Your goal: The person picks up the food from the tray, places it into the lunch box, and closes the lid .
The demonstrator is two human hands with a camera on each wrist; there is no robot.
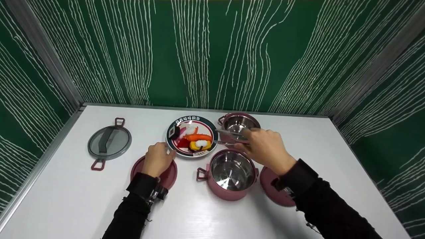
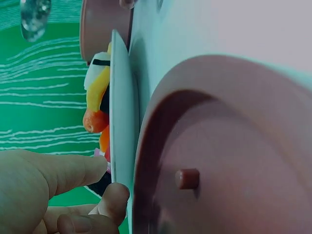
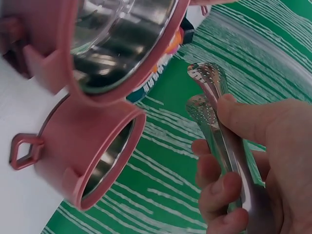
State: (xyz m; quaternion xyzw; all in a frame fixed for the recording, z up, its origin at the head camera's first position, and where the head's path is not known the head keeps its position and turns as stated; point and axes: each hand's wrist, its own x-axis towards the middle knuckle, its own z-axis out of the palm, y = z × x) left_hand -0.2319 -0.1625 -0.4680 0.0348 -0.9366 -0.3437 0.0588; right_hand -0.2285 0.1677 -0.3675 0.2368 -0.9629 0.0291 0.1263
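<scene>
My left hand pinches the near-left rim of a round plate, with fingertips on both sides of the edge. On this plate lie sushi-like food pieces: an orange one, a yellow one with a white top, and red, pink and dark ones. My right hand holds metal tongs, with the fingers curled round the arms. The perforated tips of the tongs are apart with nothing between them. In the head view they point left, over the small pink pot and towards the plate's right edge.
A larger pink pot stands uncovered in front of the small one. Pinkish-red round lids lie below my left hand and beneath my right forearm. A glass lid with two side handles lies far left. Green walls enclose the white table.
</scene>
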